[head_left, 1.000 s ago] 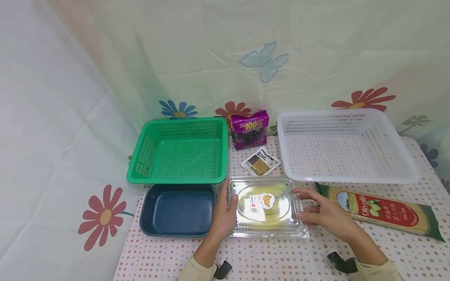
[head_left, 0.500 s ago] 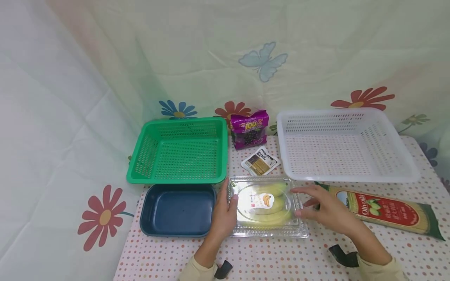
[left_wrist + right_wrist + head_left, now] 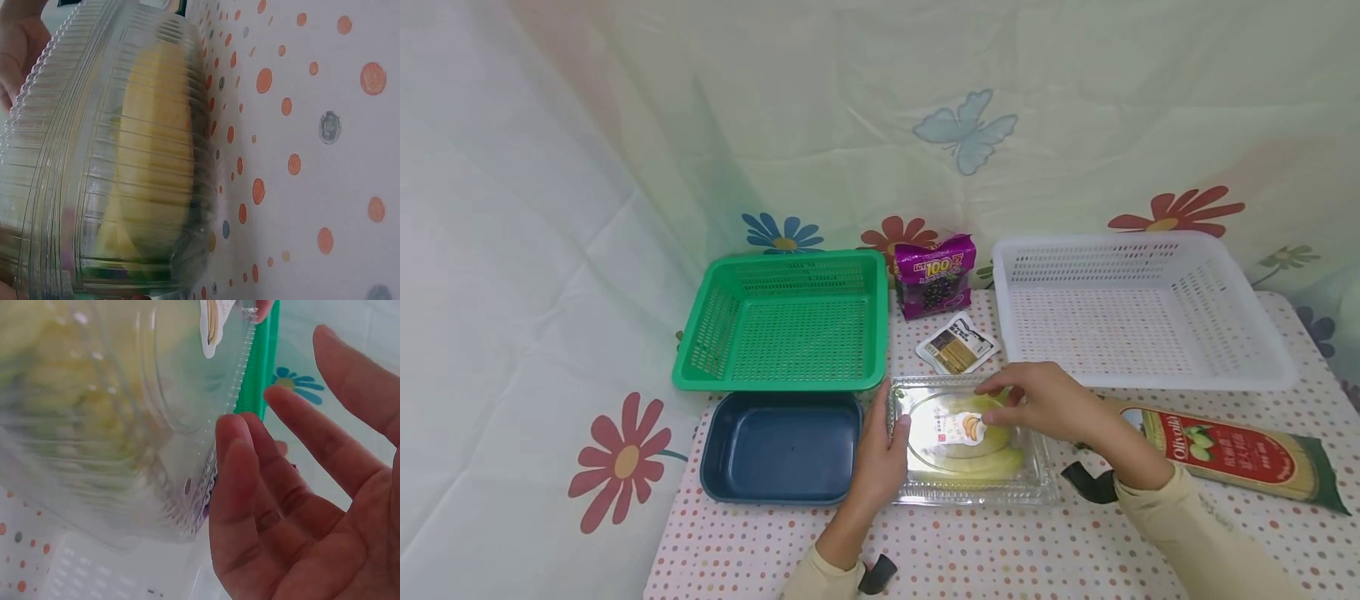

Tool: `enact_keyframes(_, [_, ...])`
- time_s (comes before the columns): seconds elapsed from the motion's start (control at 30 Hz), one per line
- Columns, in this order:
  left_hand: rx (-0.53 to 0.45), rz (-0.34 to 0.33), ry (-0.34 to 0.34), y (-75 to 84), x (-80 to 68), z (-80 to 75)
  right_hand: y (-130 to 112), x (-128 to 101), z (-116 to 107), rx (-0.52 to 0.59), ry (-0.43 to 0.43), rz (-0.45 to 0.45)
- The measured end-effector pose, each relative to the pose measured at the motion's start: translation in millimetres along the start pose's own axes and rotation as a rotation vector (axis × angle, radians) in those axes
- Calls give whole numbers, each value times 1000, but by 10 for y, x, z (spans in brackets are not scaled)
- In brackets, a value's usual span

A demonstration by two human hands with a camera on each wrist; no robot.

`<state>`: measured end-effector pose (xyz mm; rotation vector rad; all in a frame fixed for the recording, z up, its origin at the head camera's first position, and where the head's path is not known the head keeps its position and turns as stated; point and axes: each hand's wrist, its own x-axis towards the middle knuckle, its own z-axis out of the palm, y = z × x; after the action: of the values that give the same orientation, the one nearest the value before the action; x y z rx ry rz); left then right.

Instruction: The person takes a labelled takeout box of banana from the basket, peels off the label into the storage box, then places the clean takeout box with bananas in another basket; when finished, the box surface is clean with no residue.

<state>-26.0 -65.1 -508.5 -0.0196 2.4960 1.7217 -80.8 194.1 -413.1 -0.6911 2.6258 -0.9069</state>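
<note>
A clear plastic clamshell box with yellow bananas and a banana sticker lies on the dotted tablecloth. My left hand holds the box's left edge, thumb on the rim. My right hand reaches over the lid's back right part. In the right wrist view its fingers are nearly straight and touch the edge of the box. The left wrist view shows the ribbed box wall and the bananas close up.
A green basket and a dark blue tray stand left of the box. A white basket stands at the back right. A purple snack bag, a small sachet and a long pasta packet lie nearby.
My right hand has moved left from the box's right edge onto the back of the lid. The left hand and the box have stayed in place.
</note>
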Motion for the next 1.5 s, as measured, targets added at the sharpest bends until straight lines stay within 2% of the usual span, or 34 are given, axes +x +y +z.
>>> enact_keyframes(0.13, [5, 3, 0, 2, -3, 3, 19, 178, 29, 31, -113, 5])
enact_keyframes(0.23, [18, 4, 2, -2, -1, 11, 33, 262, 61, 25, -151, -23])
enact_keyframes(0.53, [67, 17, -4, 0, 3, 11, -14, 339, 141, -18, -160, 9])
enact_keyframes(0.77, [64, 2, -16, 16, -1, 4, -74, 350, 150, -52, -160, 50])
enact_keyframes(1.03, [74, 16, -12, 2, 2, 5, -72, 354, 132, 12, -179, 80])
enact_keyframes(1.5, [69, 15, -13, 2, 4, 8, -50, 369, 120, 29, -202, 72])
